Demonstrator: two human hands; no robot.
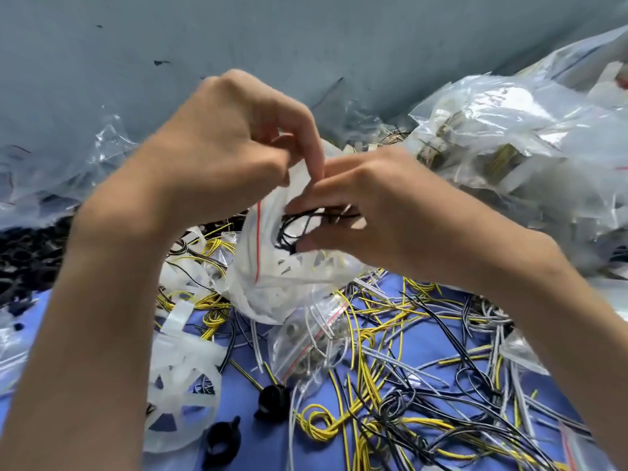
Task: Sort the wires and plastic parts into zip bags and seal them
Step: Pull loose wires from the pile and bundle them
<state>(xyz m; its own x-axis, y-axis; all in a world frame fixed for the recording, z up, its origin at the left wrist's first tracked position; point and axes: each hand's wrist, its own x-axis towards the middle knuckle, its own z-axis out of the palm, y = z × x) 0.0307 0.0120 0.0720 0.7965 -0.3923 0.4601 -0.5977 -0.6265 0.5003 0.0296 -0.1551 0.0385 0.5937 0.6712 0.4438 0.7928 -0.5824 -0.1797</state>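
Note:
A clear zip bag (272, 266) with a red seal line hangs above the blue table, with white plastic parts inside it. My left hand (224, 144) pinches the bag's upper edge at its mouth. My right hand (370, 205) grips a small bundle of black wires (302, 226) right at the bag's opening. Whether the wires are inside the mouth I cannot tell. Loose yellow, grey and black wires (407, 368) lie spread over the table below. White plastic wheels (183, 379) lie at the lower left.
A second zip bag (306, 348) with small parts lies under the held one. Two black plastic rings (272, 401) sit near the front. Large clear bags (509, 141) of parts pile up at the right, more bags at the left (51, 185). A grey wall stands behind.

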